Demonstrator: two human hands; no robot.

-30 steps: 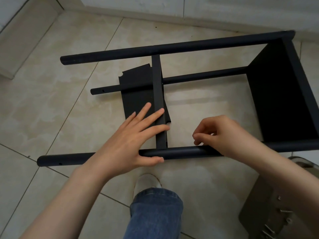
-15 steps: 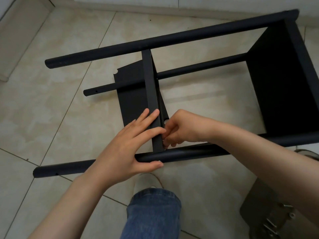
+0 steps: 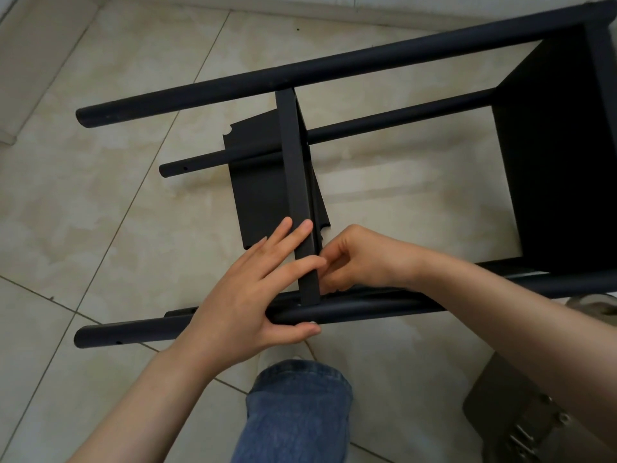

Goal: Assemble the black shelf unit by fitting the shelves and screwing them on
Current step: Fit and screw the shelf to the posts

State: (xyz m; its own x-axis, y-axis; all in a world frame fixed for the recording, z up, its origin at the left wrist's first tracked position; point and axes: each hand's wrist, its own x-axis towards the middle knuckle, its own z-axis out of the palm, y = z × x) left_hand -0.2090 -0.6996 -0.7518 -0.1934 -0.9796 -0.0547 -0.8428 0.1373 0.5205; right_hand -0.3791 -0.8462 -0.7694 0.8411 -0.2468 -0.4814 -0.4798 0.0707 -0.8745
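The black shelf unit lies on its side on the tiled floor. Its far pole [image 3: 334,65], middle pole [image 3: 400,116] and near pole [image 3: 384,307] run left to right. One shelf [image 3: 561,168] sits fixed at the right end. A second shelf [image 3: 293,168] stands on edge between the far and near poles. My left hand [image 3: 253,292] lays straight fingers along this shelf's near end, while its thumb wraps under the near pole and presses on a silver screw head [image 3: 312,323]. My right hand [image 3: 360,259] has curled fingertips pinched together against the shelf's right side; what they pinch is hidden.
A dark tray [image 3: 494,406] with several silver screws lies at the bottom right. My knee in blue jeans [image 3: 297,412] is just in front of the near pole. A white skirting runs along the top edge, and a raised step [image 3: 30,61] is at the far left.
My right hand moved left from above the near pole to the shelf's near corner, fingertips still pinched. My left hand kept its place on the shelf and pole.
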